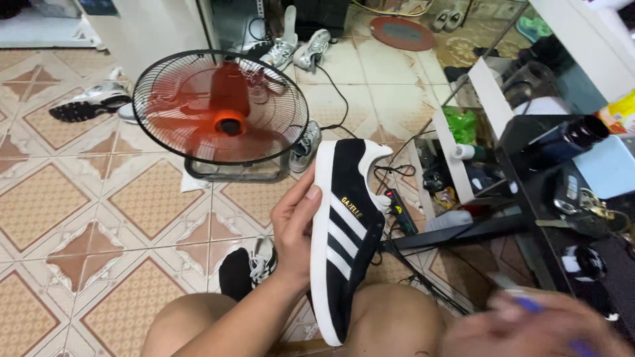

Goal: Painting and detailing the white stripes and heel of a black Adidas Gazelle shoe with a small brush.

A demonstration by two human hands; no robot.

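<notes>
a black suede low-top sneaker with three white side stripes and a white rubber sole (347,231) stood on its heel end above the person's bare knees, its toe pointing up and away and its sole edge turned toward the left hand (296,228). the left hand grasped it from the sole side, thumb lying along the white sole edge and the other fingers hidden behind the shoe. the right hand (529,327) sat low at the bottom right corner, too blurred to tell whether its fingers were curled or loose; a thin blue-and-white object showed against it, unclear in shape. beyond the sneaker, a red floor fan with a round black wire guard (221,109) stood on the patterned orange and cream tiled floor (79,218). a black power strip with cables (397,210) lay just right of the shoe. grey running shoes (297,47) lay well beyond the fan.
</notes>
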